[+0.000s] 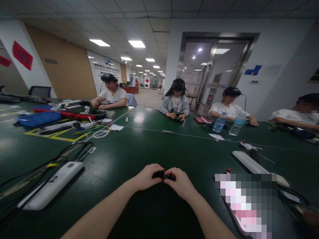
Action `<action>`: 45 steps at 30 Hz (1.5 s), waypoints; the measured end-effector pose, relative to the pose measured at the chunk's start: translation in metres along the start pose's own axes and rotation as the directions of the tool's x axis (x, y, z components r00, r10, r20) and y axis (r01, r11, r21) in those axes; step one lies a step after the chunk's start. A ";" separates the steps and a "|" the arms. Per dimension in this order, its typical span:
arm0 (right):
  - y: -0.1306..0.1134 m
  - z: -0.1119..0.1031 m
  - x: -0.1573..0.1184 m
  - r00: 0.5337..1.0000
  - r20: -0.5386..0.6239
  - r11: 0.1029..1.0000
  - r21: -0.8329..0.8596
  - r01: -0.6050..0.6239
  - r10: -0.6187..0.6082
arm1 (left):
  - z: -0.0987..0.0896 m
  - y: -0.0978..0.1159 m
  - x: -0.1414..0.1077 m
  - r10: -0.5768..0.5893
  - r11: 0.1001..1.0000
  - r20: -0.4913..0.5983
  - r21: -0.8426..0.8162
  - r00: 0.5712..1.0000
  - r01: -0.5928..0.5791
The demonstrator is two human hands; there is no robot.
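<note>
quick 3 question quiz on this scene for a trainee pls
1. What do the left hand and right hand hold between them?
2. True or false: the white power strip labelled 2 lies to the left of the hands.
3. How many plastic water bottles stand on the green table in front of the co-worker in the white T-shirt?

Key: 1. A small black object. 2. True. 3. Two.
</note>
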State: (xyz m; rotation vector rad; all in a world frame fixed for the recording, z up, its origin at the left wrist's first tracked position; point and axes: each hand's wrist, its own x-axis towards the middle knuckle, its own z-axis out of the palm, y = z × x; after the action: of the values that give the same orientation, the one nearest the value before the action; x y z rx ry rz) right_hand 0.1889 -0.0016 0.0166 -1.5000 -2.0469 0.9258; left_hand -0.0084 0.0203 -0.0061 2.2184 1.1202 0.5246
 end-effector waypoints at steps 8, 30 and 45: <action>-0.007 -0.003 -0.002 0.999 0.026 0.990 -0.138 0.036 -0.033 | 0.003 -0.003 0.002 0.027 0.999 -0.029 0.021 0.999 -0.027; 0.060 -0.020 0.021 0.958 -0.146 0.863 0.484 -0.147 0.245 | -0.043 -0.049 -0.011 -0.209 0.885 -0.311 0.343 0.927 0.314; 0.072 -0.027 0.022 0.907 -0.332 0.929 0.343 -0.139 0.258 | -0.103 -0.132 -0.065 -0.567 0.422 -0.774 0.020 0.280 0.907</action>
State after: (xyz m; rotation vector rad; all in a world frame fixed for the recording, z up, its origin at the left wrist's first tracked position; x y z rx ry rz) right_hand 0.2475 0.0394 -0.0184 -1.5858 -1.4224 0.9072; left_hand -0.1828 0.0631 -0.0215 1.3884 2.8029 0.6556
